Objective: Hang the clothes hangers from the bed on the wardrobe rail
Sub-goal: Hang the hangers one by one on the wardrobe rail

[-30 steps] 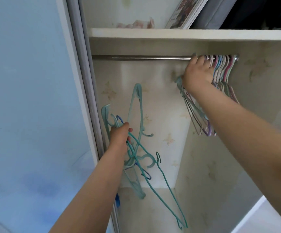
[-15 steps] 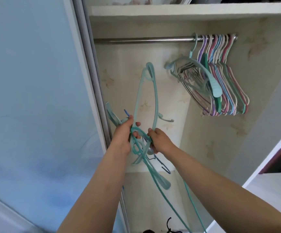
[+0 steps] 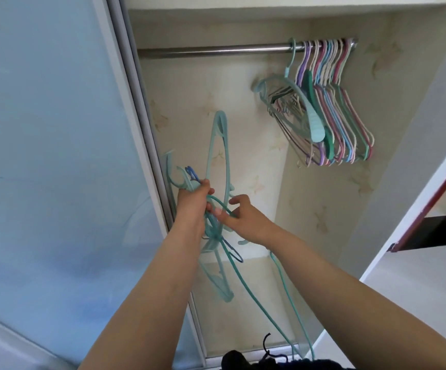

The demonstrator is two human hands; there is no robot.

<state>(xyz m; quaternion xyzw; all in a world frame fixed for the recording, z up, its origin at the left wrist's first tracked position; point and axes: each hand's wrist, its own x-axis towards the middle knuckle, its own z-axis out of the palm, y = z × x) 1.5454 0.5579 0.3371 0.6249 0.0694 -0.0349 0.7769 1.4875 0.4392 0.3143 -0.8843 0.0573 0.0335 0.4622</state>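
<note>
Open wardrobe point(image 3: 243, 108): steel rail point(image 3: 211, 50) carries a pack of coloured hangers point(image 3: 331, 108) at its right end. Below, left hand point(image 3: 192, 201) grips a tangled bunch of teal hangers point(image 3: 217, 161); right hand point(image 3: 245, 217) pinches one thin teal hanger in the bunch.

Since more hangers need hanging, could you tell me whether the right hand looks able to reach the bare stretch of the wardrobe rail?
Probably yes: the wardrobe rail is bare left of the hung hangers, with nothing between it and the right hand.
</note>
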